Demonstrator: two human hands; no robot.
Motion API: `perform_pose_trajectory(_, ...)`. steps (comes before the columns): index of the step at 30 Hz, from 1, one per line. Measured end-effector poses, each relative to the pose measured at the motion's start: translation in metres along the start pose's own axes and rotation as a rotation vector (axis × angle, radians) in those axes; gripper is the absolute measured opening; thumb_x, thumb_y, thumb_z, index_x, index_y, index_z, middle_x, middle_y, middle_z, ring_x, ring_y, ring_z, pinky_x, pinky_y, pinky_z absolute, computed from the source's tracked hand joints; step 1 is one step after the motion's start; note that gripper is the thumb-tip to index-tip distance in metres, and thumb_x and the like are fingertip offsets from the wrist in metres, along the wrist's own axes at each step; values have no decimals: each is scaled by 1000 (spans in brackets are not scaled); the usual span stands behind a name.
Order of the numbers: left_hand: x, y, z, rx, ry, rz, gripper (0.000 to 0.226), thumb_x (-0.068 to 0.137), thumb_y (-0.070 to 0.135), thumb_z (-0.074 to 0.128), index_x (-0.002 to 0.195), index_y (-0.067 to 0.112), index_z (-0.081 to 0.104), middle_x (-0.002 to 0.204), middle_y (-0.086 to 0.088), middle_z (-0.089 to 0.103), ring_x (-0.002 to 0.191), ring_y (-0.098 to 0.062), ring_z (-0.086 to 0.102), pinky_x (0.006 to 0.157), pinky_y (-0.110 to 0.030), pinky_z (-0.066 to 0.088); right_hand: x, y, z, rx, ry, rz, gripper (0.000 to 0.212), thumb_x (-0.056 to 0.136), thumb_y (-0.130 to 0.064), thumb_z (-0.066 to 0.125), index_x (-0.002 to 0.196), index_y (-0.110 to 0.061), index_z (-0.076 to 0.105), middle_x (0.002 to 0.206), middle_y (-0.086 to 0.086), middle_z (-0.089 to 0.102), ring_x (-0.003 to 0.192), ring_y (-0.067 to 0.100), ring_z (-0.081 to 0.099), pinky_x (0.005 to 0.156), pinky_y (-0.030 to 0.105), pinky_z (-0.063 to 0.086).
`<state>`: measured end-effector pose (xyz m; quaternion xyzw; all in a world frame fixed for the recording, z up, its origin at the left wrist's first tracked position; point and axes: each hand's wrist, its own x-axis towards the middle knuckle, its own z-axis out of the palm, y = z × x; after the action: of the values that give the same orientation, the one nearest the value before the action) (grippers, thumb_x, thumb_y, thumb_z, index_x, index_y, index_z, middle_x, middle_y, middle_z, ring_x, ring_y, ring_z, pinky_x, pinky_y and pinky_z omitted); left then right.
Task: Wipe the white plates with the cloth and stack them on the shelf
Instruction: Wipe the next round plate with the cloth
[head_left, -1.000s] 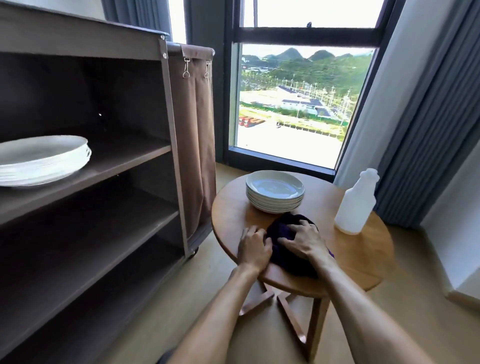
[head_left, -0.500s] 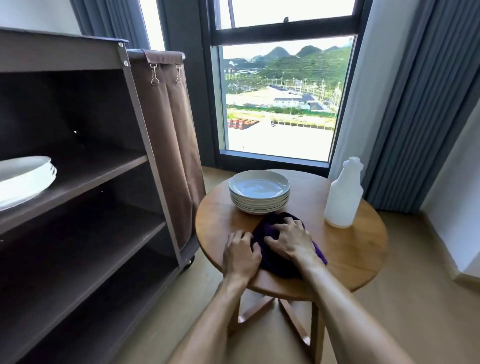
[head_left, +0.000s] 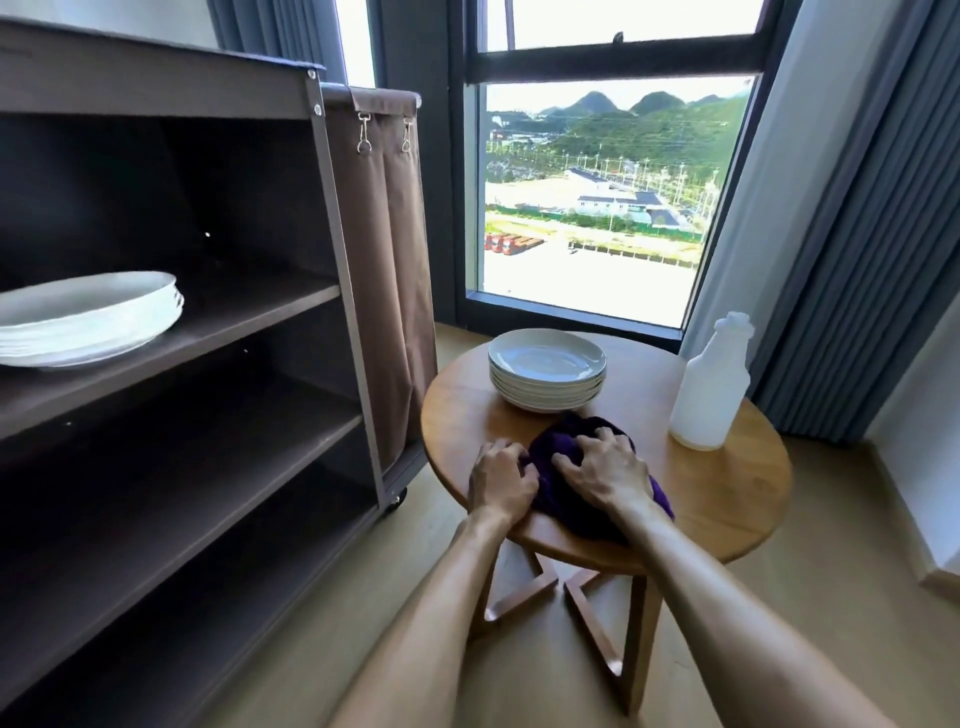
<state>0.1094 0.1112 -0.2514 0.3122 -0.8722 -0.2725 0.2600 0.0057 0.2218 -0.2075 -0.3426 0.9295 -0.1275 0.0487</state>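
Note:
A stack of several white plates (head_left: 547, 368) stands on the far side of a round wooden table (head_left: 727, 493). Just in front of it lies a dark purple cloth (head_left: 558, 452), bunched up. My right hand (head_left: 608, 470) lies on top of the cloth with its fingers curled into the fabric. My left hand (head_left: 500, 475) sits at the cloth's left edge, fingers curled against it. A second stack of white plates (head_left: 88, 317) rests on the upper shelf of the brown shelving cart (head_left: 249, 332) at the left.
A white plastic bottle (head_left: 710, 384) stands on the table's right side. A brown fabric bag (head_left: 384, 260) hangs on the cart's end, close to the table. Behind are a window and grey curtains (head_left: 852, 234). The cart's lower shelves hold nothing.
Both hands stay on the cloth in the same place. The view has swung right and then back left, so the shelf plates show more fully again.

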Motion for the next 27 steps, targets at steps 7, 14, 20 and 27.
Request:
perform_pose_trajectory(7,5,-4,15,48,102,37,23,94,25,55,101,11,71,110,-8,68,108,-27,57,92,-41,50,15,-8,16,-54,138,48,42,94,-46,45,120,-21,66,131,11,57,123,33,51,100,47,43)
perform_pose_trajectory(14,3,1,14,98,89,62,24,95,22,55,107,6,69,116,-13,68,111,-31,58,95,-39,47,12,-8,17,-77,158,61,45,93,-46,45,122,-18,65,133,13,57,123,33,51,101,49,41)
perform_pose_trajectory(20,1,6,10,106,96,66,21,93,19,58,104,3,68,112,-17,69,109,-35,58,95,-40,45,9,-7,13,-39,171,71,46,90,-46,50,121,-17,66,131,13,58,122,34,51,100,47,41)
perform_pose_trajectory(27,0,4,12,122,70,58,24,93,20,58,104,1,69,113,-18,68,109,-36,57,93,-41,45,9,-6,17,-32,179,75,45,87,-44,52,119,-16,67,130,14,58,121,34,52,100,48,41)
